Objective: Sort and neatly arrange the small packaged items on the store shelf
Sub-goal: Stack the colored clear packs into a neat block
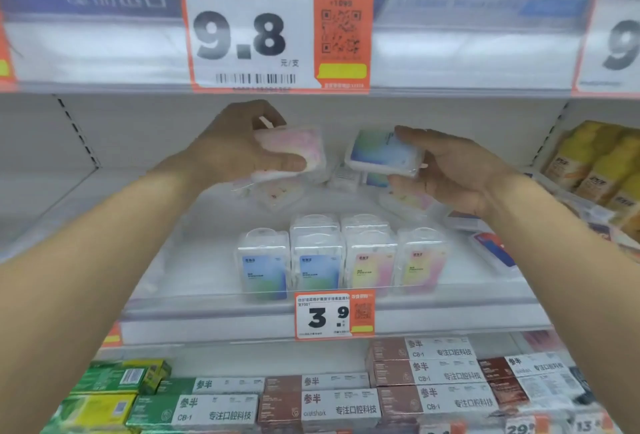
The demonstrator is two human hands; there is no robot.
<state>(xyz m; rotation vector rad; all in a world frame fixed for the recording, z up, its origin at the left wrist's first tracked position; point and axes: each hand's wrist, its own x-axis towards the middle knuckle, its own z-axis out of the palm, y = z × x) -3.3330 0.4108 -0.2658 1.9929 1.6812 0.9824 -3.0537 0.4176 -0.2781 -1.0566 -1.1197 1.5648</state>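
Hands raised above shelf (207, 225): left hand (235, 146) grips pink pack (298, 149); right hand (450, 170) grips blue pack (381, 153).

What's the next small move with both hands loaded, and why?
Probably set the pink pack in the left hand behind the upright pink row: the front is already colour-sorted, blue left, pink right.

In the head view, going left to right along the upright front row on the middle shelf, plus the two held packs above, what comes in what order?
Front row: blue pack → second blue pack → yellow-pink pack → second yellow-pink pack. Above: pink pack in the left hand → blue-green pack in the right hand.
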